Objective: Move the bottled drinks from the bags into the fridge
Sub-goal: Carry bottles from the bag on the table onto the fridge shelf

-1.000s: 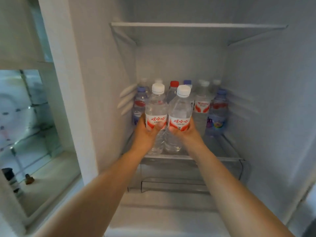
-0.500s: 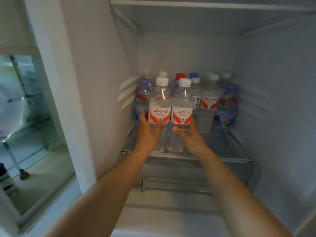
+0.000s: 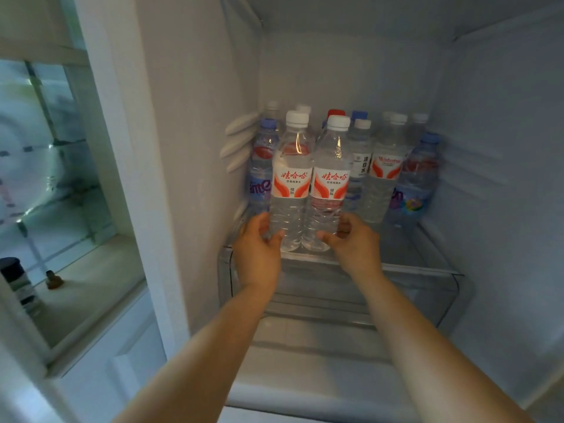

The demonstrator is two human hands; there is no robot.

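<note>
Loosely cupping the two bottles (image 3: 308, 190) with half-open fingers (image 3: 263, 225), slide both straight off without tipping either.

Clear glossy plastic bottles (image 3: 308, 190) with smooth white caps, on a transparent shelf (image 3: 406, 261), between matt white fridge walls (image 3: 198, 148); frosted glass (image 3: 45, 166) at left.
</note>
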